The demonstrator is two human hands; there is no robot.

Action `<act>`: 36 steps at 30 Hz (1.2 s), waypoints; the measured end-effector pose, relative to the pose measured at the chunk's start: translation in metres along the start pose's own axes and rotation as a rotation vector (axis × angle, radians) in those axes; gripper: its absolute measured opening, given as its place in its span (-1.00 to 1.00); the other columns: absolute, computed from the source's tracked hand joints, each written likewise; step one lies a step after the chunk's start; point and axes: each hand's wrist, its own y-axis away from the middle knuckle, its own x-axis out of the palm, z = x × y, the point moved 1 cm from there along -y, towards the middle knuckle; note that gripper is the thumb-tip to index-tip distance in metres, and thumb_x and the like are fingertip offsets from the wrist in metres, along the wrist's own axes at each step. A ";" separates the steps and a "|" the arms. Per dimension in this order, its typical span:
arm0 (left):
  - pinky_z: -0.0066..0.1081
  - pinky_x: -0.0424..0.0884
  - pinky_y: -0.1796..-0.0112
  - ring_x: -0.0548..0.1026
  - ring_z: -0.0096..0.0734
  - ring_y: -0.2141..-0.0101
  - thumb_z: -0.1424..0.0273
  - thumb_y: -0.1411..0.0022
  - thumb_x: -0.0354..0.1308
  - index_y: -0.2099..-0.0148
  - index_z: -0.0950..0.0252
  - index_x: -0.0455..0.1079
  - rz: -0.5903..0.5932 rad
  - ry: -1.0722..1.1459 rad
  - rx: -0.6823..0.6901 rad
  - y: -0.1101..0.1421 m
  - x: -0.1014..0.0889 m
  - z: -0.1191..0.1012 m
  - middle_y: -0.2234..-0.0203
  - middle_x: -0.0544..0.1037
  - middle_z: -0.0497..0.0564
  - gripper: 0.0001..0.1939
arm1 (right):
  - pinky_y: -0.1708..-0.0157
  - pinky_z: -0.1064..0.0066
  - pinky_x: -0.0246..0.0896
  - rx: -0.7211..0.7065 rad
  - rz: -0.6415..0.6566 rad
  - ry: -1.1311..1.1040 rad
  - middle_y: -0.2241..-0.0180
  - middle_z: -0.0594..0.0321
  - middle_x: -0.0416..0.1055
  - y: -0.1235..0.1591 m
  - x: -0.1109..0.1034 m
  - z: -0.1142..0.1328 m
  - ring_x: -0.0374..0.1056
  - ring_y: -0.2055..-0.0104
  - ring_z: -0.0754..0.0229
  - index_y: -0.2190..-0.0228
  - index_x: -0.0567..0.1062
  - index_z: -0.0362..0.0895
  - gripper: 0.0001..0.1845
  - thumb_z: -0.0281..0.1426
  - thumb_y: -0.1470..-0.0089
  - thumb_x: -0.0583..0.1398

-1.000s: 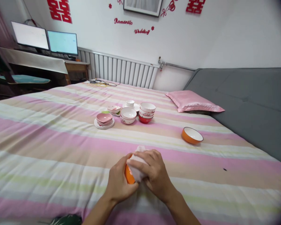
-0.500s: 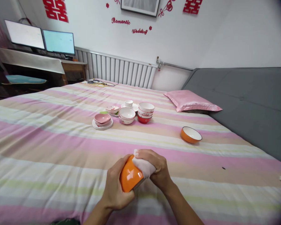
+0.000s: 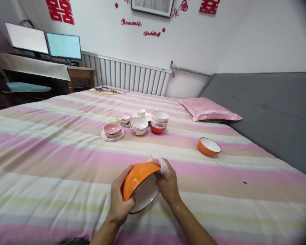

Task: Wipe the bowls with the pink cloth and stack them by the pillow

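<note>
An orange bowl (image 3: 137,177) with a white inside is held tilted over the striped bedspread (image 3: 53,163), its opening turned down towards me. My left hand (image 3: 118,204) grips its left rim, fingers closed round it. A white cloth (image 3: 161,164) is pinched in my right hand (image 3: 168,185) and pressed against the bowl's far right edge.
A second orange bowl (image 3: 209,147) lies alone to the right. Further back stand a pink heart dish on plates (image 3: 112,131), a white bowl (image 3: 139,125) and a bowl stack (image 3: 159,121). A pink pillow (image 3: 209,109) and grey headboard (image 3: 270,109) lie on the right.
The bowl has been turned so its white inside now shows. The cloth has slid from the orange outside to the far rim.
</note>
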 end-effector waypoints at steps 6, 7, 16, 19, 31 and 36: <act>-0.10 0.22 -0.05 0.33 0.12 -0.05 0.39 0.17 0.08 -0.05 0.43 0.34 0.005 0.179 -0.108 -0.003 -0.001 0.008 0.02 0.48 0.17 -0.36 | -0.05 0.27 0.16 0.028 0.159 0.091 -0.07 0.19 0.31 -0.002 -0.013 0.007 0.26 -0.09 0.08 -0.14 0.16 0.01 -0.33 -0.24 -0.02 0.23; -0.10 0.22 -0.05 0.31 0.11 -0.06 0.38 0.14 0.07 -0.06 0.43 0.34 0.005 0.219 -0.119 -0.003 -0.001 0.008 0.01 0.48 0.16 -0.38 | -0.12 0.24 0.07 0.022 0.197 0.093 -0.15 0.20 0.22 -0.002 -0.016 0.008 0.16 -0.17 0.07 -0.18 0.09 0.03 -0.30 -0.22 -0.06 0.20; -0.17 0.26 -0.01 0.34 0.11 -0.02 0.38 0.16 0.06 -0.06 0.44 0.32 0.053 0.222 -0.165 -0.005 -0.003 0.001 0.02 0.47 0.17 -0.36 | 0.03 0.31 0.19 -0.008 0.218 0.134 0.02 0.17 0.38 -0.012 -0.020 0.016 0.32 0.01 0.09 0.18 0.38 -0.05 -0.60 -0.21 0.07 0.29; -0.17 0.29 0.03 0.38 0.09 0.02 0.37 0.20 0.05 -0.04 0.44 0.35 0.074 0.137 -0.159 -0.004 0.000 -0.001 0.05 0.50 0.18 -0.34 | 0.19 0.36 0.25 0.014 0.140 0.202 0.18 0.23 0.44 -0.012 -0.018 0.015 0.38 0.19 0.13 0.23 0.38 -0.07 -0.65 -0.29 0.10 0.29; -0.13 0.31 0.02 0.37 0.14 0.00 0.35 0.23 0.13 -0.02 0.42 0.39 -0.101 0.148 -0.098 -0.003 -0.007 0.000 0.08 0.52 0.18 -0.35 | 0.25 0.25 0.35 0.278 0.175 -0.117 0.25 0.19 0.53 -0.001 0.013 -0.008 0.44 0.21 0.04 0.26 0.54 -0.12 -0.73 -0.38 0.02 0.13; -0.16 0.34 0.04 0.39 0.09 0.02 0.34 0.13 0.11 -0.03 0.39 0.37 -0.151 0.244 -0.090 -0.003 -0.009 0.000 0.11 0.53 0.12 -0.40 | 0.29 0.27 0.35 0.346 0.108 -0.178 0.25 0.11 0.52 0.009 0.024 -0.010 0.44 0.22 0.04 0.19 0.48 -0.18 -0.67 -0.26 -0.03 0.17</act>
